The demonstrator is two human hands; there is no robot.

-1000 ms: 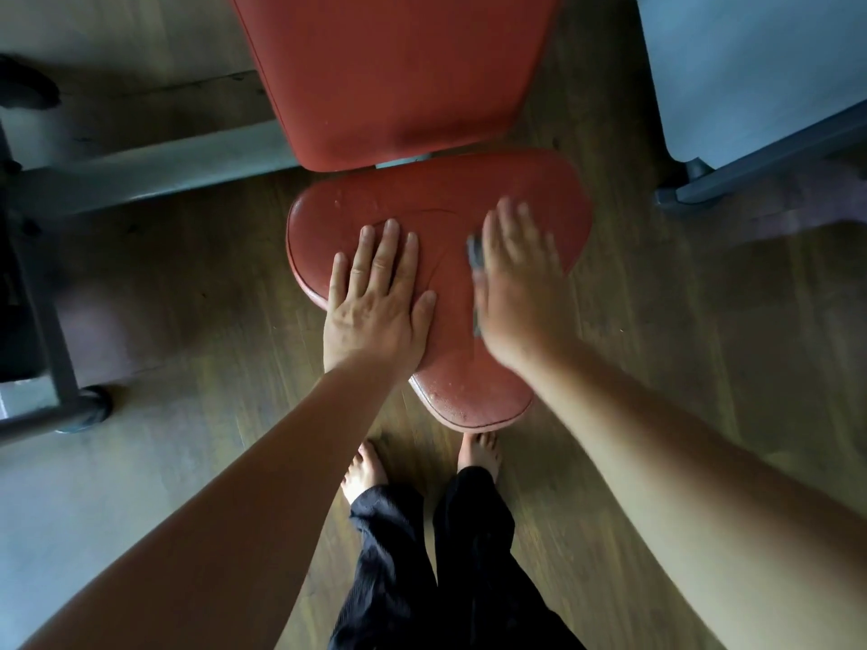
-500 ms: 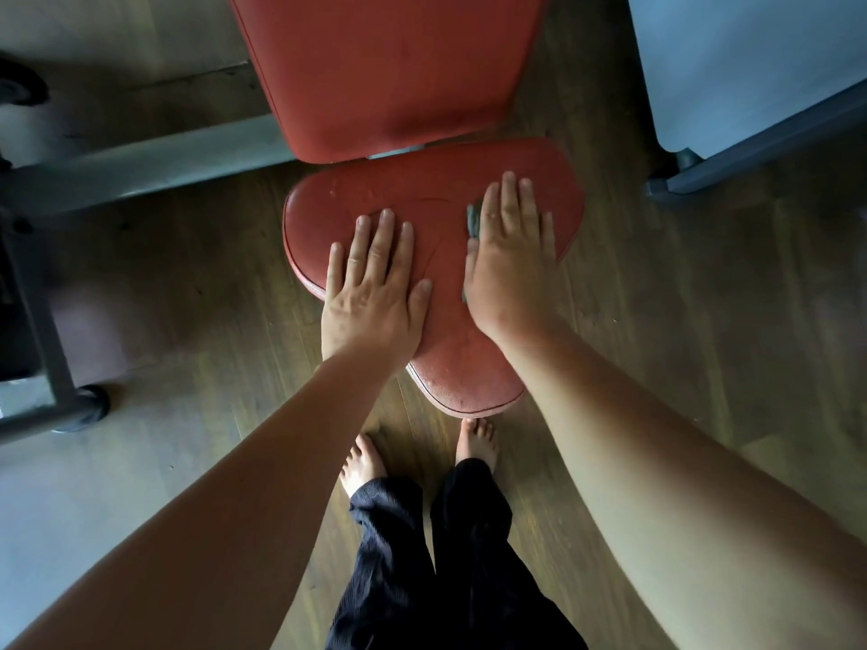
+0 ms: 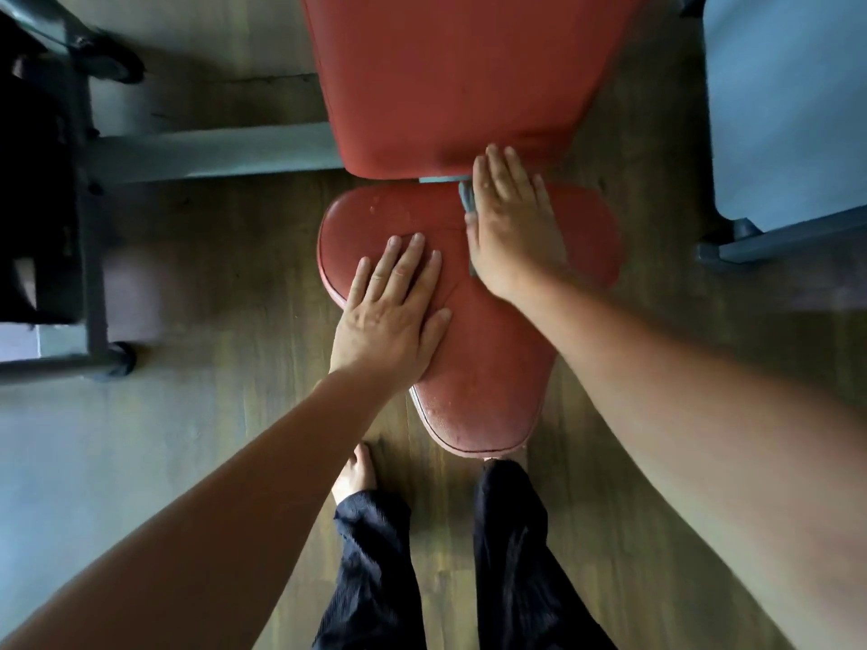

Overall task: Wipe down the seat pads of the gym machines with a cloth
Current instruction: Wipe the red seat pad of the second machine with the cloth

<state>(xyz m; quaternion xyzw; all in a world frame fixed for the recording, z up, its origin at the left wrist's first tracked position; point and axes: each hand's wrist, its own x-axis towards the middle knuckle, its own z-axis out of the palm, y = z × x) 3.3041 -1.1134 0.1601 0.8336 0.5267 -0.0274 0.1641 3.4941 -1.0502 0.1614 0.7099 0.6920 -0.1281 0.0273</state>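
The right hand [image 3: 511, 222] has slid up the seat pad [image 3: 492, 368] to its top edge by the back pad [image 3: 469, 77]. Its grip is released, flat fingers pressing the grey cloth [image 3: 467, 199]. The left hand [image 3: 394, 312] stays flat, bracing. The lower tip probably still needs wiping.

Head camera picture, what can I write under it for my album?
Left hand rests on the red seat pad while the right hand presses a grey cloth near the backrest.
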